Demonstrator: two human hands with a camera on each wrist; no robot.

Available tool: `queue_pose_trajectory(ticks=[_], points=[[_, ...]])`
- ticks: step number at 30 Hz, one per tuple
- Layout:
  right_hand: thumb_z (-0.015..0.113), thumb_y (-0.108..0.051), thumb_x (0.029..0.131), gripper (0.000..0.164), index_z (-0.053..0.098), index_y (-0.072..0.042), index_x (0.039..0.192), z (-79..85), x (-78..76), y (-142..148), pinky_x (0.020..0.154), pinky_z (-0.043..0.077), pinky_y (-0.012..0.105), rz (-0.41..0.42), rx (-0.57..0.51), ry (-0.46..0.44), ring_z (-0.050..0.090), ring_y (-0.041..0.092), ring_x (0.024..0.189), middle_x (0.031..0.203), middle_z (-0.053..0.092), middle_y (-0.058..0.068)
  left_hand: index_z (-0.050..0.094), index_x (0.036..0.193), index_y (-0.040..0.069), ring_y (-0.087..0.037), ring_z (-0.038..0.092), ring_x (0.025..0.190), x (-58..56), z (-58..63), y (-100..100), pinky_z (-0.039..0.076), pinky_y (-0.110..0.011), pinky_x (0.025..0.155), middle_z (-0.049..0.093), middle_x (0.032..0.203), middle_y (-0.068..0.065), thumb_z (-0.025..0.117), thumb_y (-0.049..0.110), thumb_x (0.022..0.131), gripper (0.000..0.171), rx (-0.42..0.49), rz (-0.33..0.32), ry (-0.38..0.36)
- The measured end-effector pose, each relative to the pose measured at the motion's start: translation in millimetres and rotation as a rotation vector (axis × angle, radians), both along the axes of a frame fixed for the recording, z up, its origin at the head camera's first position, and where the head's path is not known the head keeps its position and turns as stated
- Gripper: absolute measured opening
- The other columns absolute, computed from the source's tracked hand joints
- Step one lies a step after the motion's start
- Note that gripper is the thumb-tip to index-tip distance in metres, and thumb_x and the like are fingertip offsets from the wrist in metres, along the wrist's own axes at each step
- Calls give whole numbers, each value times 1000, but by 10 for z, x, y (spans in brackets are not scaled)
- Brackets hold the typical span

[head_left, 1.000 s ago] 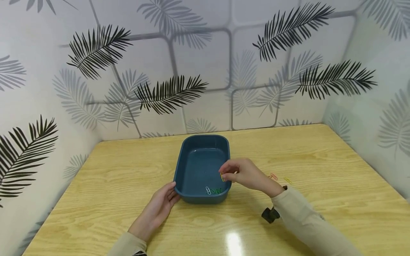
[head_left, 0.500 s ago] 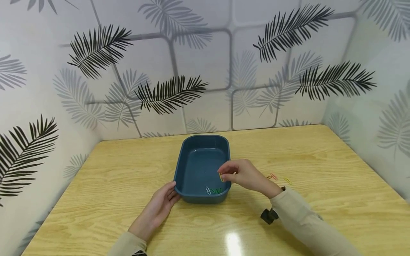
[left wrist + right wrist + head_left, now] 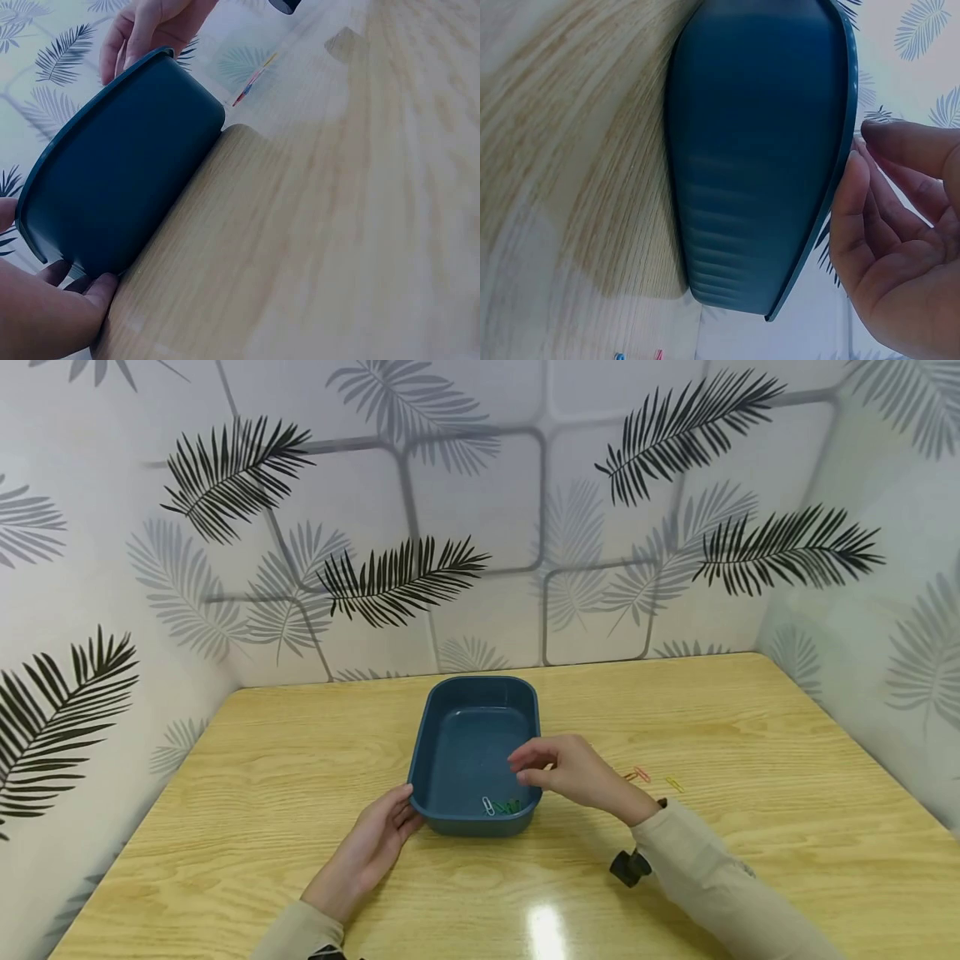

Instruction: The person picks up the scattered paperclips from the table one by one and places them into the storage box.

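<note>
Paper clips (image 3: 513, 807) (green, white) in bin (image 3: 476, 828), near end; more clips (image 3: 642, 774) to right. Prob. light, slippery; pinch mid-length. R hand (image 3: 573, 770) over right rim, digits apart; L hand (image 3: 377, 837) at near-left corner, can't tell if clamped.

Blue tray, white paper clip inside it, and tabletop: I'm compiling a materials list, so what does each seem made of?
Blue tray: probably molded plastic, satin; smooth, evenly colored walls with soft highlights.
White paper clip: likely coated wire, judging by its thin bent loop; too small to be sure.
Tabletop: wood or wood-look laminate, somewhat glossy; grain and bright reflection.
</note>
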State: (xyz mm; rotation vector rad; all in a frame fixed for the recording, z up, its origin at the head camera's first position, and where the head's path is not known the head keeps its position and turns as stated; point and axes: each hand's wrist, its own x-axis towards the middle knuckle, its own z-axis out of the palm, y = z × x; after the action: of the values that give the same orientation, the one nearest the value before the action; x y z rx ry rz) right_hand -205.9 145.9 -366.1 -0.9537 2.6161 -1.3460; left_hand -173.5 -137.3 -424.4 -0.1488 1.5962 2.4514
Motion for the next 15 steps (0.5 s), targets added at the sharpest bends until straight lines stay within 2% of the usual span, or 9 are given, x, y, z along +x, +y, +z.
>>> queue_pose_trajectory(ticks=[9, 15], points=[[70, -2, 87, 18, 70, -2, 105, 13, 10, 15, 63, 53, 26, 1, 12, -5, 64, 13, 81, 94, 70, 5, 46, 134, -10, -18, 56, 110, 17, 3, -9, 45, -31, 95, 62, 119, -10, 51, 17, 99, 44, -12, -10, 4], [70, -4, 87, 23, 69, -3, 110, 163, -76, 227, 69, 54, 30, -27, 47, -12, 65, 16, 87, 102, 69, 8, 45, 134, -11, -17, 56, 110, 10, 16, -4, 44, -31, 96, 62, 118, -10, 50, 16, 99, 44, -8, -4, -2]])
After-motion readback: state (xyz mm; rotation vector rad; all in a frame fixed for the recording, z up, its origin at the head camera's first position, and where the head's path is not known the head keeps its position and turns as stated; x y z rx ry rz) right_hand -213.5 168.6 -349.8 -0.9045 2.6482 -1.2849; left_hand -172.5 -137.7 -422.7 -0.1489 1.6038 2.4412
